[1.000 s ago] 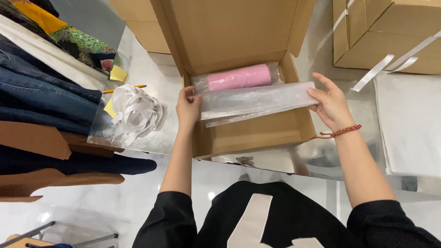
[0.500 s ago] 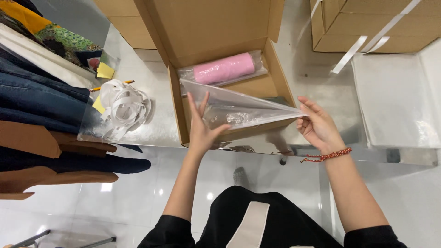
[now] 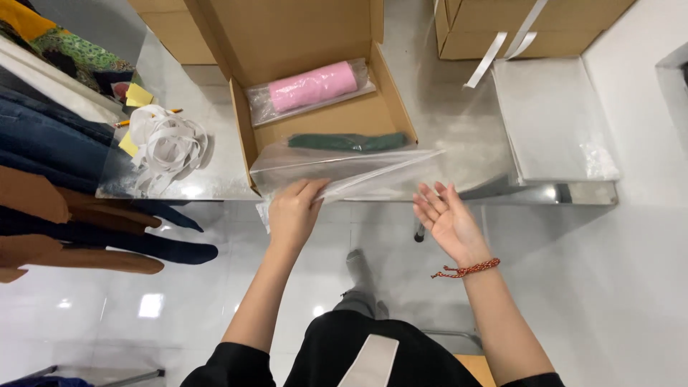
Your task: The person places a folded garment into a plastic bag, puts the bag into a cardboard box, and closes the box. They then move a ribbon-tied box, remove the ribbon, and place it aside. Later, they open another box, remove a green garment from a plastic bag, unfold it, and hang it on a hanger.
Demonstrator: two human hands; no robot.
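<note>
Shiny worktop (image 3: 459,136) carries an open cardboard box (image 3: 322,115); left hand (image 3: 294,211) fingers pinch a clear plastic bag (image 3: 358,168), right hand (image 3: 448,222) open, empty, lower centre.

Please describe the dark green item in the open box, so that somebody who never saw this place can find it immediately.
Start from the open cardboard box on the shiny metal table. Two rolled items lie inside it; the dark green roll is the one nearer the person, just beyond the clear plastic bag that the left hand holds. It is darker and flatter than the pink roll behind it.
</note>
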